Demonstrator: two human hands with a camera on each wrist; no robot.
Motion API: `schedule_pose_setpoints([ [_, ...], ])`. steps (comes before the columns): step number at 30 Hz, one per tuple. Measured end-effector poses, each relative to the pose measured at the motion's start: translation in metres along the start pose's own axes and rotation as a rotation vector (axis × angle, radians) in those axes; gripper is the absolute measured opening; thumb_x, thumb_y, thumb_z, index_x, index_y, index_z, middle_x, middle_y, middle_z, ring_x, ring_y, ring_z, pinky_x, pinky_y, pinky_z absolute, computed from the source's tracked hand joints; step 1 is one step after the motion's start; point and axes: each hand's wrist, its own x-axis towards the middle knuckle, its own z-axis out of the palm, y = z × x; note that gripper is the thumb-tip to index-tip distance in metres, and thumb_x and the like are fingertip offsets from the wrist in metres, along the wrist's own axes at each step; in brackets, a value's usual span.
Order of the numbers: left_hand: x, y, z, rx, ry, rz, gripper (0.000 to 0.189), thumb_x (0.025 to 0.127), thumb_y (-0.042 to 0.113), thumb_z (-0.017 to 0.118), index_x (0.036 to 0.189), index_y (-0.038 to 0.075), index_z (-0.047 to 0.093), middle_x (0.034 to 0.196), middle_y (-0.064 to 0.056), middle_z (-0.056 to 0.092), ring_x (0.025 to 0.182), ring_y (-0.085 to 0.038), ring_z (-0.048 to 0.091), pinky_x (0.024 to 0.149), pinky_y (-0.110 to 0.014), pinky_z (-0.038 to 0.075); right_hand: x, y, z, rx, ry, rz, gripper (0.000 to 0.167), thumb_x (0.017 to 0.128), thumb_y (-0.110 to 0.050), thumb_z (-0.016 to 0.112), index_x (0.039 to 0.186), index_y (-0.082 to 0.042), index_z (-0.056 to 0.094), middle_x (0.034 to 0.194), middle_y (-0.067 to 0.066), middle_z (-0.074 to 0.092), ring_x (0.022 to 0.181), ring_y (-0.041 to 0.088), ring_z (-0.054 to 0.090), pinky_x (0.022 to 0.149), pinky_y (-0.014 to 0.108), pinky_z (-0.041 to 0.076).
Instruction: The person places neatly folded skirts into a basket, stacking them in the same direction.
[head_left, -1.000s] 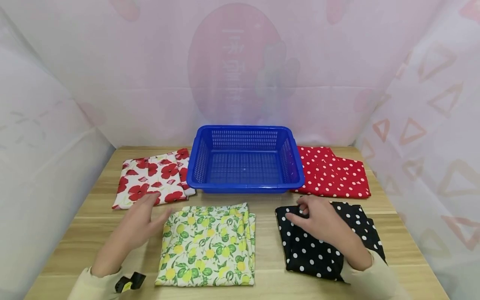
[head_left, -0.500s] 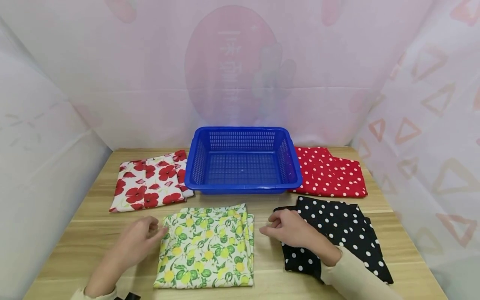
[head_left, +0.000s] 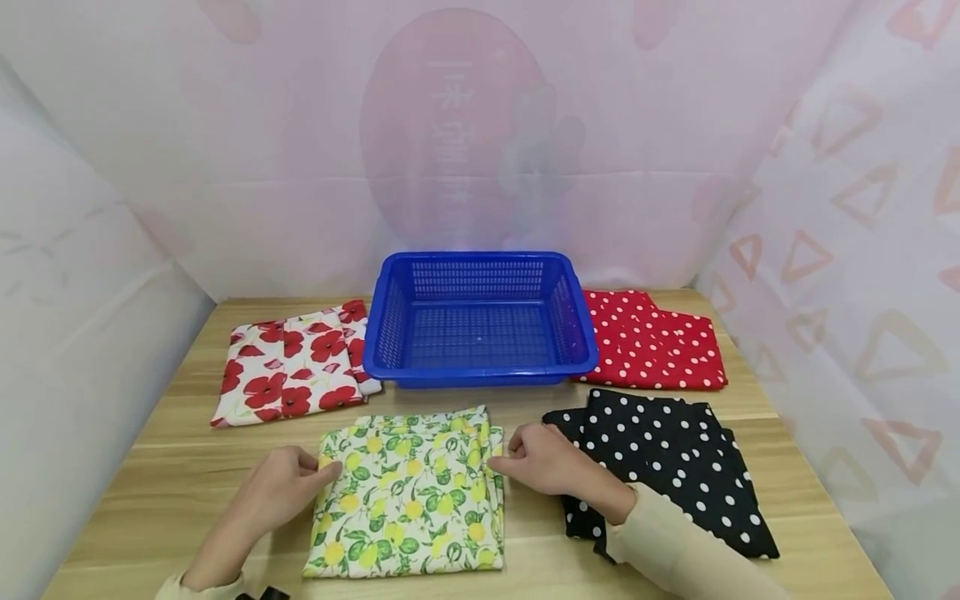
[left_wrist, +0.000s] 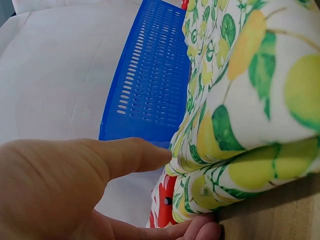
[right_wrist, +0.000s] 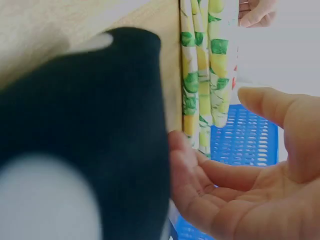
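A folded lemon-print cloth lies on the table between the hands. My left hand is at its left edge. In the left wrist view the thumb meets the upper fold and the fingertips curl in at the bottom layer. My right hand reaches the cloth's right edge, its thumb overlapping the border in the head view. Seen from the right wrist, its fingers are by the lower layers, while the thumb stands apart from them.
A blue plastic basket stands behind the lemon cloth. A folded white cloth with red flowers lies back left, a red dotted cloth back right. A black dotted cloth lies under my right forearm. Fabric walls border the table.
My right hand has moved left from over the black dotted cloth to the lemon cloth's right edge. My left hand has come down and in to its left edge.
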Motion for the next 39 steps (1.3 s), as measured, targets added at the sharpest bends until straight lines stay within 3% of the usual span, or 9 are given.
schedule_pose_setpoints([
  [4, 0.002, -0.002, 0.000, -0.022, -0.031, -0.001, 0.047, 0.097, 0.047, 0.071, 0.094, 0.000, 0.077, 0.066, -0.001, 0.051, 0.062, -0.017, 0.045, 0.055, -0.027, 0.034, 0.006, -0.004, 0.009, 0.036, 0.012, -0.024, 0.060, 0.097, -0.037, 0.074, 0.054, -0.020, 0.036, 0.048, -0.012, 0.026, 0.044, 0.006, 0.024, 0.044, 0.021, 0.019],
  [8, 0.004, -0.004, 0.002, -0.039, -0.045, 0.014, 0.041, 0.097, 0.045, 0.071, 0.082, 0.007, 0.074, 0.058, 0.004, 0.042, 0.055, -0.013, 0.038, 0.051, -0.024, 0.030, 0.009, -0.008, 0.014, 0.068, 0.011, -0.022, 0.063, 0.097, -0.037, 0.074, 0.051, -0.023, 0.034, 0.047, -0.013, 0.024, 0.043, 0.006, 0.020, 0.043, 0.021, 0.017],
  [15, 0.003, -0.006, 0.008, -0.124, -0.085, 0.011, 0.036, 0.098, 0.040, 0.072, 0.088, 0.007, 0.063, 0.062, 0.002, 0.046, 0.057, -0.014, 0.042, 0.051, -0.024, 0.034, 0.012, -0.005, 0.019, 0.217, -0.002, -0.002, 0.053, 0.095, -0.033, 0.077, 0.055, -0.019, 0.046, 0.056, -0.011, 0.037, 0.049, 0.007, 0.030, 0.048, 0.022, 0.026],
  [17, 0.002, -0.007, 0.009, -0.122, -0.073, 0.013, 0.036, 0.098, 0.039, 0.073, 0.089, 0.007, 0.061, 0.063, 0.001, 0.047, 0.058, -0.015, 0.043, 0.051, -0.025, 0.034, 0.012, -0.003, 0.021, 0.313, -0.008, 0.026, 0.042, 0.094, -0.030, 0.079, 0.061, -0.014, 0.060, 0.067, -0.007, 0.056, 0.055, 0.008, 0.044, 0.052, 0.022, 0.039],
  [20, 0.002, -0.008, 0.008, -0.127, -0.055, 0.021, 0.035, 0.097, 0.039, 0.075, 0.091, 0.006, 0.063, 0.066, 0.000, 0.051, 0.060, -0.015, 0.044, 0.051, -0.025, 0.034, 0.011, -0.001, 0.023, 0.469, -0.008, 0.083, 0.023, 0.092, -0.025, 0.082, 0.087, -0.002, 0.077, 0.105, 0.007, 0.077, 0.076, 0.011, 0.068, 0.065, 0.028, 0.060],
  [23, 0.003, -0.009, 0.006, -0.140, -0.052, 0.026, 0.036, 0.096, 0.040, 0.076, 0.095, 0.005, 0.067, 0.068, 0.000, 0.053, 0.061, -0.016, 0.045, 0.052, -0.025, 0.035, 0.010, 0.001, 0.024, 0.571, 0.008, 0.125, 0.035, 0.091, -0.020, 0.083, 0.111, 0.007, 0.075, 0.126, 0.019, 0.074, 0.093, 0.018, 0.076, 0.076, 0.035, 0.067],
  [27, 0.003, -0.009, 0.005, -0.162, -0.072, 0.016, 0.036, 0.096, 0.040, 0.075, 0.099, 0.004, 0.072, 0.068, -0.001, 0.057, 0.062, -0.016, 0.045, 0.053, -0.026, 0.035, 0.009, 0.003, 0.023, 0.604, -0.002, 0.137, 0.039, 0.091, -0.021, 0.083, 0.113, 0.009, 0.073, 0.112, 0.018, 0.079, 0.089, 0.018, 0.077, 0.078, 0.037, 0.067],
  [32, 0.004, -0.008, 0.005, -0.169, -0.100, 0.010, 0.044, 0.096, 0.043, 0.075, 0.111, 0.001, 0.073, 0.076, -0.002, 0.064, 0.069, -0.017, 0.050, 0.057, -0.026, 0.038, 0.009, 0.002, 0.019, 0.552, -0.077, 0.140, 0.027, 0.093, -0.028, 0.081, 0.087, -0.002, 0.077, 0.095, 0.006, 0.078, 0.077, 0.015, 0.072, 0.075, 0.034, 0.066],
  [39, 0.007, -0.008, 0.009, -0.176, -0.116, 0.011, 0.048, 0.097, 0.043, 0.075, 0.118, 0.000, 0.070, 0.081, -0.002, 0.064, 0.074, -0.018, 0.053, 0.060, -0.027, 0.040, 0.009, -0.001, 0.025, 0.448, -0.062, 0.107, 0.040, 0.088, -0.032, 0.086, 0.066, -0.010, 0.062, 0.069, 0.003, 0.071, 0.061, 0.012, 0.066, 0.056, 0.024, 0.054],
])
